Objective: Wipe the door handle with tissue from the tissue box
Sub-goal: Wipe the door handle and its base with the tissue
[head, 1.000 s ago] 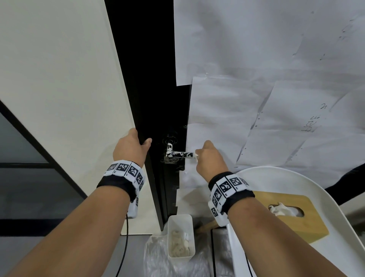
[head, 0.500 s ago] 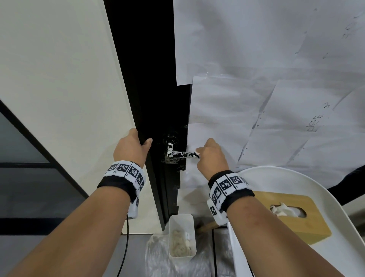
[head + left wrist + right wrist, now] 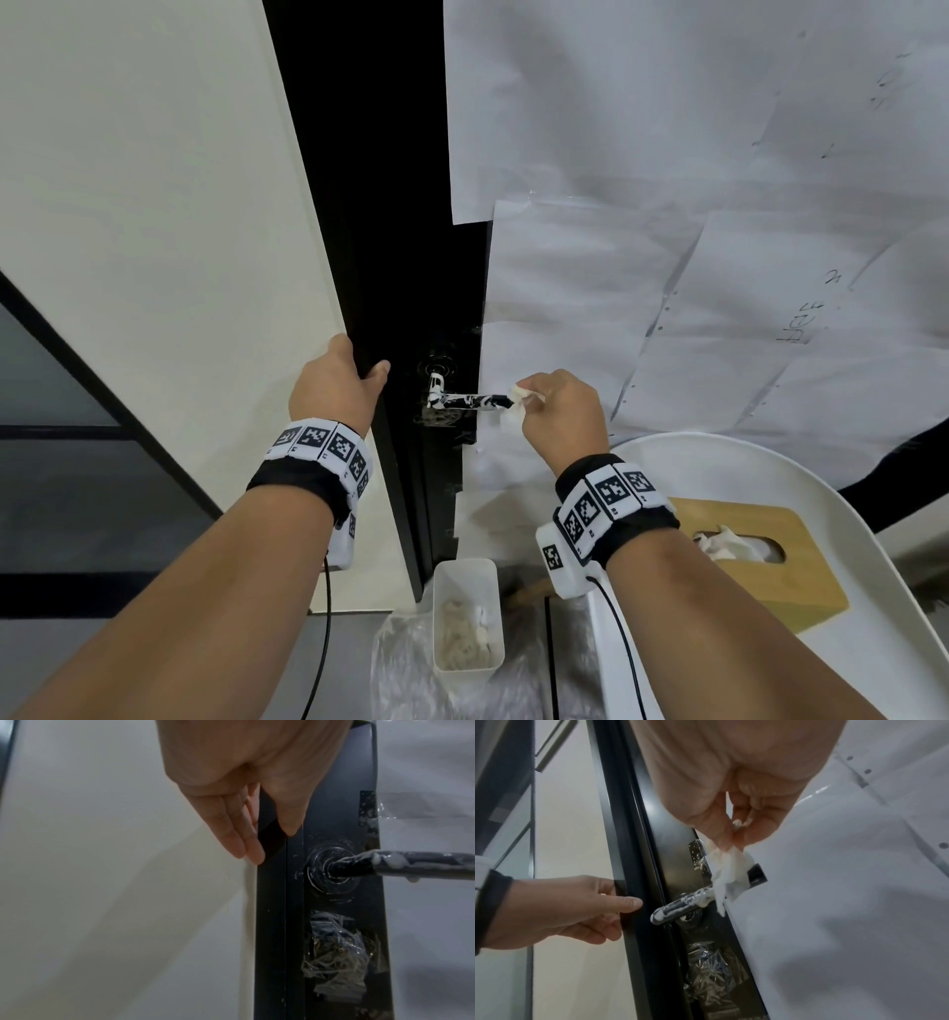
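Observation:
The black door handle (image 3: 470, 401) (image 3: 424, 860) (image 3: 680, 906) is a lever smeared with white residue. My right hand (image 3: 529, 395) (image 3: 734, 839) pinches a crumpled white tissue (image 3: 516, 403) (image 3: 731, 874) that hangs over the lever near its free end. My left hand (image 3: 334, 385) (image 3: 270, 833) (image 3: 577, 906) grips the black door edge (image 3: 272, 902) left of the handle, thumb on one side and fingers on the other. The wooden tissue box (image 3: 744, 560) lies at the lower right with a tissue sticking out of its slot.
White paper sheets (image 3: 667, 257) cover the door to the right of the handle. The tissue box rests on a white round tray (image 3: 873, 642). Below the handle stands a white bin (image 3: 464, 570) with used tissues in it, on clear plastic.
My right hand has slid to the right along the lever toward its free end, and the tissue now shows bunched there. The left hand has stayed on the door edge.

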